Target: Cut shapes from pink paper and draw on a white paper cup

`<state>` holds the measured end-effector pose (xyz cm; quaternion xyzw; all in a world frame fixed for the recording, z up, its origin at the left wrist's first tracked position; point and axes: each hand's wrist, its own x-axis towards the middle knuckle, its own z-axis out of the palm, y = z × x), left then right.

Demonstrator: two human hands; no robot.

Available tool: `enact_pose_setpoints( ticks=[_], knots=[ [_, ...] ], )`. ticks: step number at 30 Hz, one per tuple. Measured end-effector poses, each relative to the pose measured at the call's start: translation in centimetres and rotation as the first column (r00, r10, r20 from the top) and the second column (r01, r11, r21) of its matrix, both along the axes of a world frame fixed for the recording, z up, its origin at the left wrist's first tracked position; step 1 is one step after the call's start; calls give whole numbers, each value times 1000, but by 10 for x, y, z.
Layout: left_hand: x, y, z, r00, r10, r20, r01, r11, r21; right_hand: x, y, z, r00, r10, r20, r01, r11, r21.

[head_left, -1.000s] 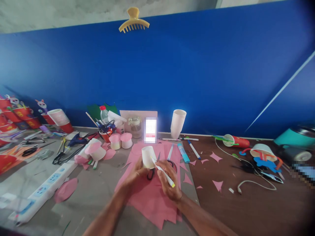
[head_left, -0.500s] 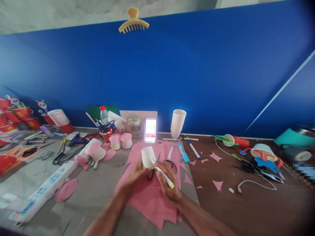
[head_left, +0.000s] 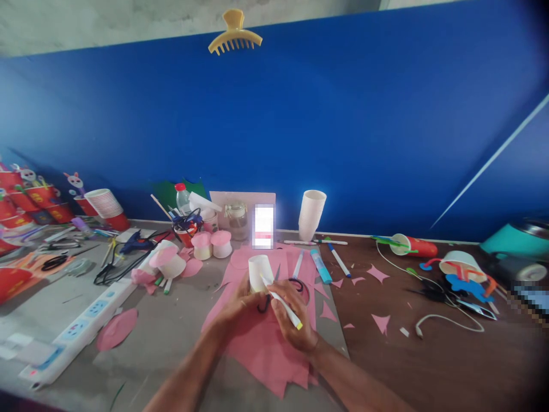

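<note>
A white paper cup (head_left: 259,270) is held by my left hand (head_left: 242,300), whose fingers wrap its lower left side. Closed round a white marker with a yellow end (head_left: 288,312), my right hand (head_left: 298,317) brings the pen's tip against the cup's side. Below both hands lies pink paper (head_left: 266,355) with cut, jagged edges. Scissors (head_left: 295,284) rest on that paper, partly covered by my right hand and the cup. Another white marker (head_left: 299,263) and a blue glue stick (head_left: 320,266) lie right of the cup.
Behind stands a stack of white cups (head_left: 311,214). To the left are cups topped with pink discs (head_left: 222,244), a power strip (head_left: 81,329) and stacked red-and-white cups (head_left: 108,209). Pink scraps (head_left: 380,323), a cable (head_left: 450,317) and a red cup (head_left: 424,247) lie to the right.
The whole view has shifted slightly. Both hands keep their hold on the cup and the marker, with the pen tip still at the cup's side.
</note>
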<state>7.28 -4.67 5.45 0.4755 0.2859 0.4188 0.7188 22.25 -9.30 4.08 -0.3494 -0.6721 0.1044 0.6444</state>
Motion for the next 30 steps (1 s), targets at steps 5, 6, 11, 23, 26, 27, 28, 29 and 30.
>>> enact_pose_setpoints(
  ticks=[5,6,11,23,26,27,28,29,30],
  knots=[
    [0,0,-2,1000,12,14,-12,1000,9,0,1,-1,1000,-8,-7,8,1000,5],
    [0,0,-2,1000,15,12,-15,1000,12,0,1,-1,1000,-8,-9,8,1000,12],
    [1,-1,2,999,51,-19,-51,999,14,1,0,-1,1000,-17,10,17,1000,-7],
    [0,1,2,999,35,-41,-34,999,10,0,0,-7,996,-56,-64,52,996,-71],
    [-1,2,-1,999,22,-27,-21,1000,16,-1,0,-4,997,-50,-63,46,997,-62],
    [-2,2,-2,1000,15,-21,-15,1000,21,-1,0,-4,997,-45,-61,42,997,-60],
    [-2,2,-2,1000,10,-19,-9,1000,24,-1,0,-4,997,-42,-59,39,997,-62],
    [-2,2,-3,1000,9,-21,-8,1000,27,-1,0,-4,998,-42,-56,38,997,-65],
    [-2,1,-2,1000,9,-25,-8,1000,29,-1,0,-4,998,-45,-55,41,997,-67]
  ],
)
